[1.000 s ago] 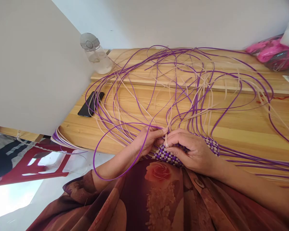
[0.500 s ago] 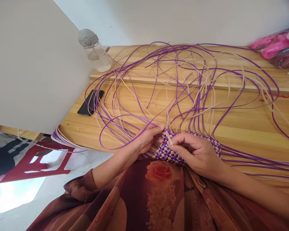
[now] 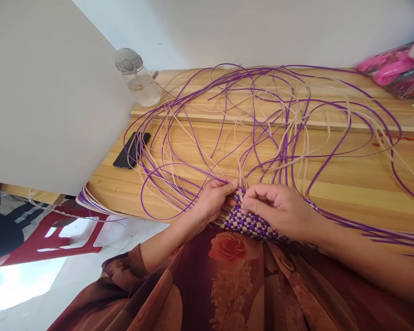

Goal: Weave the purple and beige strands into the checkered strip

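A purple and beige checked woven piece [image 3: 246,224] lies at the table's front edge, against my clothing. With thumb and fingers closed, my left hand [image 3: 214,200] grips its left upper edge. My right hand [image 3: 281,211] is curled over the weave, its thumb and forefinger pinched on a beige strip [image 3: 241,195] near my left fingertips. The right hand and wrist cover much of the piece's right part. Long loose purple strips [image 3: 287,133] and beige strips [image 3: 306,138] fan out from the weave in wide loops over the table.
A black phone [image 3: 131,151] and a clear bottle with a grey lid [image 3: 140,80] stand at the left, under strip loops. A bag of pink material [image 3: 396,69] sits at the back right. Below left are a red stool [image 3: 55,234] and part of another person [image 3: 3,230].
My right hand has turned and risen slightly, its fingers now more curled, hiding more of the beige strip and the weave's right side. My left hand stays at the edge.
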### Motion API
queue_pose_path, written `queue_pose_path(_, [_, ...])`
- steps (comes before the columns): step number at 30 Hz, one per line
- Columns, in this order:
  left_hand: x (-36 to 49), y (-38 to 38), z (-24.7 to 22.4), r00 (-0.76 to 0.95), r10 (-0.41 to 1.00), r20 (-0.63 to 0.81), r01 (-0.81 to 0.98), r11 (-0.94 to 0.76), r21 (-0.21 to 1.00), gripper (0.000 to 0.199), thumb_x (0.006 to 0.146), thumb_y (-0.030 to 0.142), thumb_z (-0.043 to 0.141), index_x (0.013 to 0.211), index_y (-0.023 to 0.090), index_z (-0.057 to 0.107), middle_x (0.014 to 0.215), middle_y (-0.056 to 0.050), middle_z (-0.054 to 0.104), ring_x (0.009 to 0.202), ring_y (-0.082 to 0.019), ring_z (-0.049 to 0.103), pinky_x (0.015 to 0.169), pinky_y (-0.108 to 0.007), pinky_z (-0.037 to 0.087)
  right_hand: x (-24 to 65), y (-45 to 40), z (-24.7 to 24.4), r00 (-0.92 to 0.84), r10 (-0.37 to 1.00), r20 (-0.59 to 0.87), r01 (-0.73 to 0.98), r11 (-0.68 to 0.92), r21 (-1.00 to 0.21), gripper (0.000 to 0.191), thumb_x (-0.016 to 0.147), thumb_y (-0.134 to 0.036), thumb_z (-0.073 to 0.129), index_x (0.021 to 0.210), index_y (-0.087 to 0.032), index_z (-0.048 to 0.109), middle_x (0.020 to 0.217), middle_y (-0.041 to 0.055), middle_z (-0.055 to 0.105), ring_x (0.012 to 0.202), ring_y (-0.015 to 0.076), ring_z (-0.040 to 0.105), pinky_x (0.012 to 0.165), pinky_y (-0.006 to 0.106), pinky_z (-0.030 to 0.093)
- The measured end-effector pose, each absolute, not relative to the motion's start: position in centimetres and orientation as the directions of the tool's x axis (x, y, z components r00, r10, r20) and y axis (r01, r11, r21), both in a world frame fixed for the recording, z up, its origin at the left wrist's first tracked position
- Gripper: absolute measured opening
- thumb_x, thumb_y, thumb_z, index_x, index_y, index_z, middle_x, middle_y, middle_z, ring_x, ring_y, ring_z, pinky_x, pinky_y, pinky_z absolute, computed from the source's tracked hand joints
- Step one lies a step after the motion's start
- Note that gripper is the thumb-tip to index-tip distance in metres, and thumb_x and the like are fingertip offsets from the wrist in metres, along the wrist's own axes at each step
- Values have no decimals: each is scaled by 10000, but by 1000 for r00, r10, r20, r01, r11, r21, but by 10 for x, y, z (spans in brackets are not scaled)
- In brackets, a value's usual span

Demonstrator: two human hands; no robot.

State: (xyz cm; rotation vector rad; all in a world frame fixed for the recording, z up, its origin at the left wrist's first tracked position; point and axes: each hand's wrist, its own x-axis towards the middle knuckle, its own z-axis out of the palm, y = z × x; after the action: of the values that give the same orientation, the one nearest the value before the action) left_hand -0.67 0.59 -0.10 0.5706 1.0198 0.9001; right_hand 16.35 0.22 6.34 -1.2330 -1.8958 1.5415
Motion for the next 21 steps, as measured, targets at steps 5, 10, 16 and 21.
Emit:
queue_pose_path(5, [-11,6,7,270,873,-405,-350,481,804,358,671,451,791,716,134,631,611,23,548,466,-53,472,457,-178,442,165,42,60,-408,806,-429,347,-298,-889,249,904,-414,561,929,-166,564,730,-2,612,442,82,587,307,164,349])
queue_pose_path(10, [-12,4,11,264,896,-358,-337,434,836,320,703,418,776,702,137,623,656,18,552,488,-48,479,457,-169,439,156,58,47,-440,743,-505,378,-357,-854,229,881,-378,603,814,-168,540,597,-58,514,338,22,426,283,133,263])
queue_pose_path(16, [-12,6,8,251,897,-365,-287,429,856,320,681,413,793,707,143,624,623,23,563,455,-55,499,428,-174,389,158,57,35,-442,766,-468,463,-252,-850,359,820,-497,647,722,-162,562,493,-62,460,360,45,379,333,174,247])
queue_pose_path(21, [-11,7,9,242,894,-377,-295,438,849,317,687,401,785,675,145,599,608,27,563,440,-57,498,420,-187,362,154,66,32,-449,883,-140,280,-9,-960,318,786,-436,666,675,-155,566,601,-34,497,542,67,416,506,206,320])
